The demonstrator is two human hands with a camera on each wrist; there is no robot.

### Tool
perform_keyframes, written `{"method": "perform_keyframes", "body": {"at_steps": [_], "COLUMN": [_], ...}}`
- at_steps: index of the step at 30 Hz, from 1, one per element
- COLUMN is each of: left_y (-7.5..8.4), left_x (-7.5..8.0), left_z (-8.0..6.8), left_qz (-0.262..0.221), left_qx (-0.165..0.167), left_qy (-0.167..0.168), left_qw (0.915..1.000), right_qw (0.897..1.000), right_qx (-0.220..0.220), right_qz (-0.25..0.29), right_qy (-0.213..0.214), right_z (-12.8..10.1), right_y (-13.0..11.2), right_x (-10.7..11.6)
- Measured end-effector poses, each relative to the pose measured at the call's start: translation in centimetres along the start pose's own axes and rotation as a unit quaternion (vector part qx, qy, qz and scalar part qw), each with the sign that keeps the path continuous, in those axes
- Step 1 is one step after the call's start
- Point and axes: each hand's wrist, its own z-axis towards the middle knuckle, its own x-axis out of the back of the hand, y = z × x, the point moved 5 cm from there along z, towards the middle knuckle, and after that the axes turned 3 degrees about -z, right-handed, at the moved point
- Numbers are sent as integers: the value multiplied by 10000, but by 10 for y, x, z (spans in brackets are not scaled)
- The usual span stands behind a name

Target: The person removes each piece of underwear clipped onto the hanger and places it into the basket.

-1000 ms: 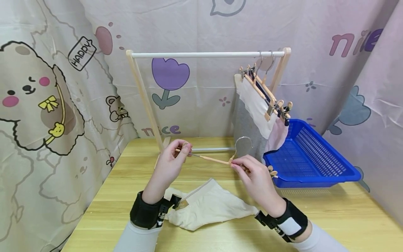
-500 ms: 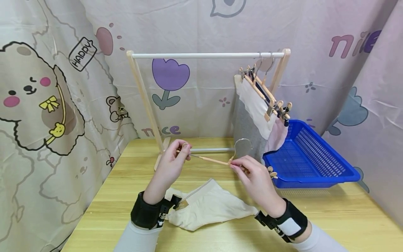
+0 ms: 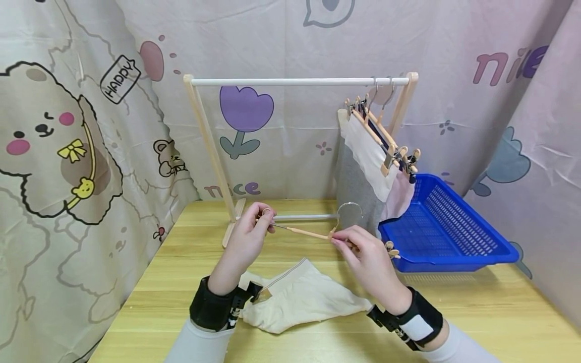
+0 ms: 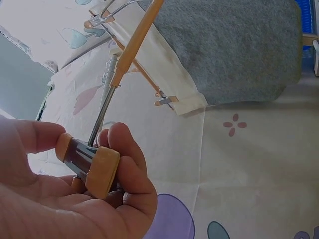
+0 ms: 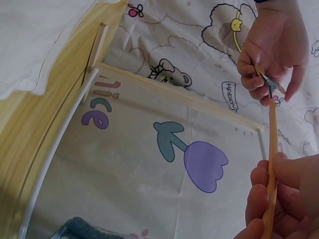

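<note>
Held level above the counter (image 3: 454, 302), the hanger (image 3: 308, 232) looks light and stiff, best taken as now: left hand (image 3: 247, 241) pinching its end clip (image 4: 92, 162), right hand (image 3: 367, 257) clasping the bar near the hook (image 3: 350, 214).

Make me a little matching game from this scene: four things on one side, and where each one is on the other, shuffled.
Things:
1. clip hanger
2. beige garment
3. blue basket
4. grey cloth

Places:
A. hanging from the rack's rail
B. lying on the table under the wrists
C. held between both hands
D. standing on the table at the right

Pairs: 1-C, 2-B, 3-D, 4-A
</note>
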Motion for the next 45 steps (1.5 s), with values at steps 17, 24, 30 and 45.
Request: {"method": "perform_keyframes", "body": {"at_steps": [17, 24, 30, 45], "left_y": [0, 0, -1, -3], "left_x": [4, 6, 7, 8], "left_z": [-2, -2, -1, 0], "left_qz": [754, 1062, 1044, 1109], "left_qx": [55, 42, 25, -249], "left_qy": [34, -68, -281, -849], "left_qw": [9971, 9943, 9941, 9899], "right_qw": [9998, 9994, 9990, 9987], "right_qx": [45, 196, 263, 349], "right_qz": [-199, -281, -342, -371], "right_qy": [-48, -45, -91, -66], "right_z": [0, 0, 0, 0], "right_y": [-2, -5, -6, -8], "right_x": [2, 3, 4, 7]}}
